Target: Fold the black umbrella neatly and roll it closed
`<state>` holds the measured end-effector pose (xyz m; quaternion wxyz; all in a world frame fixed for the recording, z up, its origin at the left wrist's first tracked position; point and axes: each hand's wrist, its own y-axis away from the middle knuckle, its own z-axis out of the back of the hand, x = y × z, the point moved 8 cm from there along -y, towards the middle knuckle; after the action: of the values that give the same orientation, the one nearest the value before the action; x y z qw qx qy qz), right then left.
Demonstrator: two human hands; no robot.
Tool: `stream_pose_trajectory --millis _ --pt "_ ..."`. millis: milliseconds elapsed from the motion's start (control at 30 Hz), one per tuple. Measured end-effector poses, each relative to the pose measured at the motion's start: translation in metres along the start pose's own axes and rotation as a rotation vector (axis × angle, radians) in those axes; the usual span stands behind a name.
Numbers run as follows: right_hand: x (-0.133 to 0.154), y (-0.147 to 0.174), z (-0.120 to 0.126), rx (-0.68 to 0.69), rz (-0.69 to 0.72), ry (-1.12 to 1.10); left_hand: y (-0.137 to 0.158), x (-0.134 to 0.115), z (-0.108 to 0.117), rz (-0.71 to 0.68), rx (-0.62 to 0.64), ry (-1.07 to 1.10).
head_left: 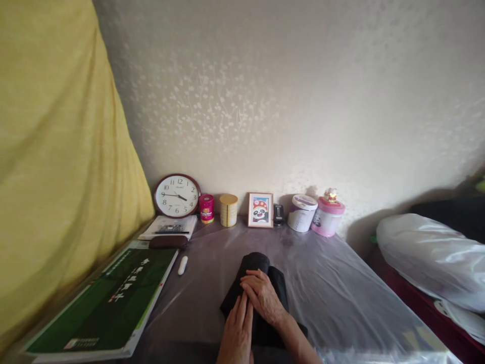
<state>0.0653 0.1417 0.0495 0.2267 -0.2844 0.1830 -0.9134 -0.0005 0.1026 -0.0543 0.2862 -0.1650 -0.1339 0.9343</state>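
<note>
A piece of black folded fabric (278,283) lies on the table in front of me; its exact kind cannot be made out. My left hand (238,326) rests on its near left part, palm down, with the fingers stretched forward. Across the middle of the fabric lies my right hand (262,296), flat, its fingers pointing left and touching the left fingertips. Neither hand grips the fabric. Parts of the fabric under both hands and the right forearm are hidden.
The table (329,283) has a clear plastic cover. A green book (102,303), dark case (168,242) and white stick-like object (183,265) lie left. Along the wall stand a clock (177,205), picture frame (260,210) and several tins. A white bag (428,258) sits right.
</note>
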Motion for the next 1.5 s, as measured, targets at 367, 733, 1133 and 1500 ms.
stream_pose_trajectory --millis 367,733,1133,1500 --pt "-0.073 -0.051 -0.005 0.010 -0.238 0.113 0.001 0.010 -0.006 -0.005 -0.030 0.039" --pt "-0.146 0.029 0.052 -0.235 -0.693 0.119 -0.001 -0.002 0.023 0.095 0.139 0.248" --pt "-0.135 0.091 0.036 -0.150 -0.931 -0.260 0.005 -0.005 0.037 0.081 0.028 0.433" --pt "-0.122 0.069 0.052 -0.030 -0.660 0.269 0.003 0.009 0.045 0.137 0.041 0.733"
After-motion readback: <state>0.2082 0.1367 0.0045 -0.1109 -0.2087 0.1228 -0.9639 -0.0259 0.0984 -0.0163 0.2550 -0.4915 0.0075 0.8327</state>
